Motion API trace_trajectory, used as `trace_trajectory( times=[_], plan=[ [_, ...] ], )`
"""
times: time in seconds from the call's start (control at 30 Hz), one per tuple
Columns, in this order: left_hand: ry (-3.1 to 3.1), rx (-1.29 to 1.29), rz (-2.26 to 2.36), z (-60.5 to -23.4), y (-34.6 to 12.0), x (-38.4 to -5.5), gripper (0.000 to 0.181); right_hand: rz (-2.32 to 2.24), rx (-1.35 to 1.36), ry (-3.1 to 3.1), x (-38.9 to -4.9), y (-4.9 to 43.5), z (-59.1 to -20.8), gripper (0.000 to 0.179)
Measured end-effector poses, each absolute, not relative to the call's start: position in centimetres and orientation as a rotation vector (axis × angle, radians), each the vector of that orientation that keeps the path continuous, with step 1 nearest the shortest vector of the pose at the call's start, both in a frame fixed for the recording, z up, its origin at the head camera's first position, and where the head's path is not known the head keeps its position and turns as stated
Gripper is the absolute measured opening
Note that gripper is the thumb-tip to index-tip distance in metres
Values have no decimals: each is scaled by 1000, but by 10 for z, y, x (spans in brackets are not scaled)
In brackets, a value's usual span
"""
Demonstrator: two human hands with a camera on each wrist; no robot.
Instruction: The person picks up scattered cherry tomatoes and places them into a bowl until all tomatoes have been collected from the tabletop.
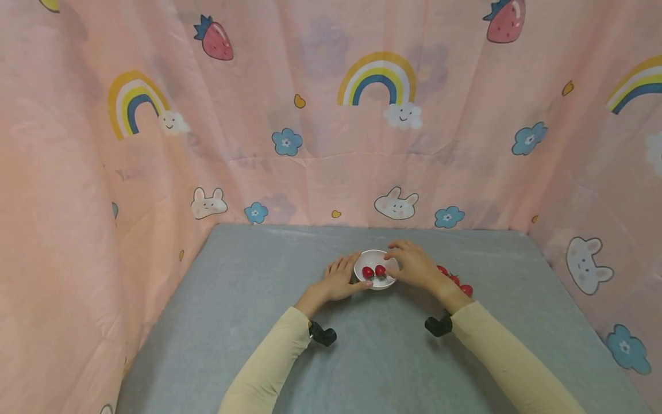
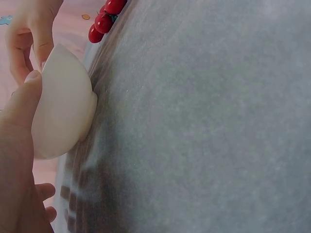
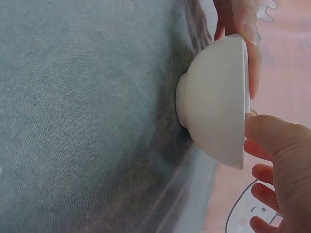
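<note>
A small white bowl (image 1: 376,286) stands upright on the grey cloth, two red cherry tomatoes (image 1: 368,272) lying inside. My left hand (image 1: 338,282) holds the bowl from the left. Its thumb lies along the near rim, seen in the left wrist view, and its fingers reach along the far left side. Over the right rim hovers my right hand (image 1: 414,265), thumb and index finger apart above the bowl's inside. In the right wrist view its thumb (image 3: 269,131) dips past the rim, so the tip is hidden. No tomato shows between its fingers.
Several more cherry tomatoes (image 1: 466,290) with green stems lie right of the bowl, partly covered by my right wrist. The grey cloth-covered table (image 1: 217,322) is bordered by a pink patterned curtain (image 1: 331,172) at the back and both sides.
</note>
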State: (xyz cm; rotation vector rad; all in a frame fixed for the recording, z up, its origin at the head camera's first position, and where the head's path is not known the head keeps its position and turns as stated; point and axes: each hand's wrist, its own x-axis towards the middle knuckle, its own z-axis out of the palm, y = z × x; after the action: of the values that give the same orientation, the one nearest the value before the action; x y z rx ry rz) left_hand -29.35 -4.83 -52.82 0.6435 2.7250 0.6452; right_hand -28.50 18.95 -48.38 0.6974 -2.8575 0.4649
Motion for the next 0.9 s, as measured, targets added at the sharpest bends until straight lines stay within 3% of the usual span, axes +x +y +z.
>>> trace_trajectory(
  times=[0.9],
  plan=[
    [2737,648,664,-530,-47,-293,92,440,643,-2825,-281,248,-483,37]
  ],
)
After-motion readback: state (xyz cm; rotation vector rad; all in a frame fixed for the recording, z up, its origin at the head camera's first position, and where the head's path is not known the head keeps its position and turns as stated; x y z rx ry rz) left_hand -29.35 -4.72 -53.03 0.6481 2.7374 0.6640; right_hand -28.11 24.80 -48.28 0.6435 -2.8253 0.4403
